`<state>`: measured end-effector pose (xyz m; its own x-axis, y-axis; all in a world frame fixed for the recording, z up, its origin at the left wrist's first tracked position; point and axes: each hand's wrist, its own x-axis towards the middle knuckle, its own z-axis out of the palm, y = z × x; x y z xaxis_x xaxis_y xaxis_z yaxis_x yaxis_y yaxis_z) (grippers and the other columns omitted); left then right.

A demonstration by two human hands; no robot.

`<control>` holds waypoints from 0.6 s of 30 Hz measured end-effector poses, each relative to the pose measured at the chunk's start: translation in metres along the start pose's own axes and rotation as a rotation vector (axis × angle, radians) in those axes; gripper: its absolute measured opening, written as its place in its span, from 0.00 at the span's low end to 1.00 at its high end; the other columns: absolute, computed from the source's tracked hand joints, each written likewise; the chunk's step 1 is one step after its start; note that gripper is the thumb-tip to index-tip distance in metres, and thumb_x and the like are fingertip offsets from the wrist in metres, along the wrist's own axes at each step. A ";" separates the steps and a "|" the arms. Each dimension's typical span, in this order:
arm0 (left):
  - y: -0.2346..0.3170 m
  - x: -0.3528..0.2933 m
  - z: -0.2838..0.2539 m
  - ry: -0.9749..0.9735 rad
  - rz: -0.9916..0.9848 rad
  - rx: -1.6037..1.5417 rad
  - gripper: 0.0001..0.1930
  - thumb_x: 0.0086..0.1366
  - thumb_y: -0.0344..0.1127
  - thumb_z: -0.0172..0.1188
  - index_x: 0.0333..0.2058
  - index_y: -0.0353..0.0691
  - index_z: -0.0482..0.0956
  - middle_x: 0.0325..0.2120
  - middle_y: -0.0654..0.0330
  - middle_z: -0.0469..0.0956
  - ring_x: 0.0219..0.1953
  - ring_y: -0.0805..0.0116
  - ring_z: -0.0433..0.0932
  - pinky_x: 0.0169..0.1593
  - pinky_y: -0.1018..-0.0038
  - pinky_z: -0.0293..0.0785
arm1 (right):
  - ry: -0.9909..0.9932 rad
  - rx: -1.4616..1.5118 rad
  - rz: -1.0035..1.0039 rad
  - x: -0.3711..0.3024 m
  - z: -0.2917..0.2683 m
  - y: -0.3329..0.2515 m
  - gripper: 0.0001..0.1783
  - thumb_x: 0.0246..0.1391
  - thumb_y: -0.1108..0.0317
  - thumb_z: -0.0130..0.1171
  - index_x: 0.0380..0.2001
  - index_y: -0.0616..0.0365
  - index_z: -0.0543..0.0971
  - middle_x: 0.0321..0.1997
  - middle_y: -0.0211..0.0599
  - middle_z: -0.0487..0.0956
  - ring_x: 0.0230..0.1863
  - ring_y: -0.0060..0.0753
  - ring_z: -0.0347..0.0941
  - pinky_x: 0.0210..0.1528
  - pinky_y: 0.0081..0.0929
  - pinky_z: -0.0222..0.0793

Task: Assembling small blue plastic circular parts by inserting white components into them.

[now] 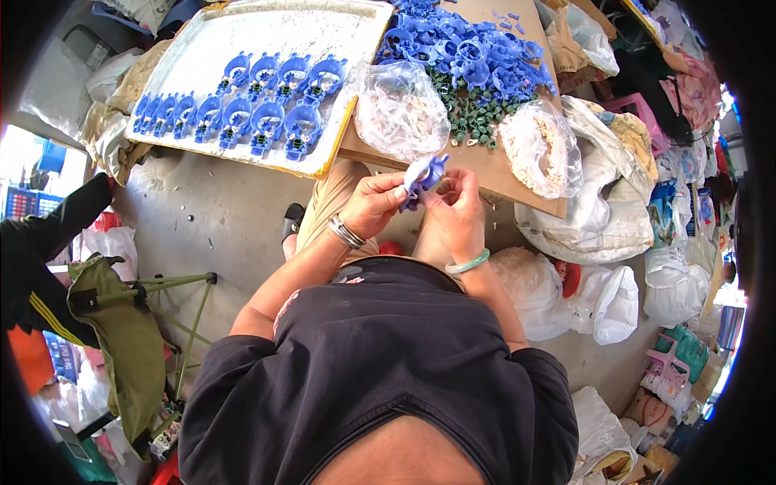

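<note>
In front of my body, over the near edge of the table, a blue plastic piece point(422, 184) with a pale part at its top is held between both hands. The thumb and fingers of my left hand point(373, 204) pinch it from the left. My right hand point(457, 217) grips it from the right, fingertips close together. Its finer details are too small to make out. Just beyond my hands lies a clear plastic bag of small pale parts point(400, 113). Small dark green parts point(473, 113) and a heap of blue plastic pieces point(469, 56) lie behind it.
At left, a white tray point(315, 28) bears rows of blue figures point(267, 123). Another bag of pale parts point(540, 153) rests at the right corner of the brown table point(505, 182). A green folding chair point(113, 323) stands at left. White sacks point(582, 230) crowd the right.
</note>
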<state>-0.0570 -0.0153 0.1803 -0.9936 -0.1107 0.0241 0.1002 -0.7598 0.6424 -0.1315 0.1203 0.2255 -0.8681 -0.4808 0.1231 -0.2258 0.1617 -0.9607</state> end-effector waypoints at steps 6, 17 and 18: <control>0.013 -0.002 0.021 -0.009 -0.250 -0.272 0.17 0.58 0.36 0.53 0.46 0.37 0.69 0.30 0.60 0.75 0.29 0.70 0.74 0.30 0.73 0.71 | -0.226 0.771 0.249 0.013 -0.018 -0.004 0.24 0.48 0.68 0.57 0.48 0.57 0.64 0.24 0.24 0.69 0.17 0.09 0.60 0.14 0.08 0.53; 0.024 -0.003 0.021 0.068 -0.191 0.167 0.16 0.58 0.34 0.53 0.44 0.32 0.69 0.29 0.58 0.75 0.26 0.68 0.76 0.27 0.74 0.74 | -0.131 0.673 0.272 0.011 -0.022 -0.008 0.12 0.51 0.70 0.51 0.40 0.62 0.71 0.29 0.31 0.76 0.14 0.07 0.56 0.13 0.08 0.49; 0.023 -0.003 0.020 0.095 -0.200 0.280 0.15 0.58 0.32 0.53 0.43 0.32 0.69 0.29 0.58 0.75 0.26 0.69 0.76 0.27 0.75 0.74 | -0.144 0.650 0.266 0.010 -0.022 -0.009 0.13 0.51 0.71 0.51 0.41 0.63 0.71 0.30 0.31 0.76 0.17 0.08 0.59 0.16 0.08 0.52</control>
<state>-0.0531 -0.0199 0.2103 -0.9815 -0.0461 -0.1860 -0.1272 -0.5690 0.8124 -0.1482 0.1333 0.2409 -0.7800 -0.6128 -0.1265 0.3332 -0.2357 -0.9129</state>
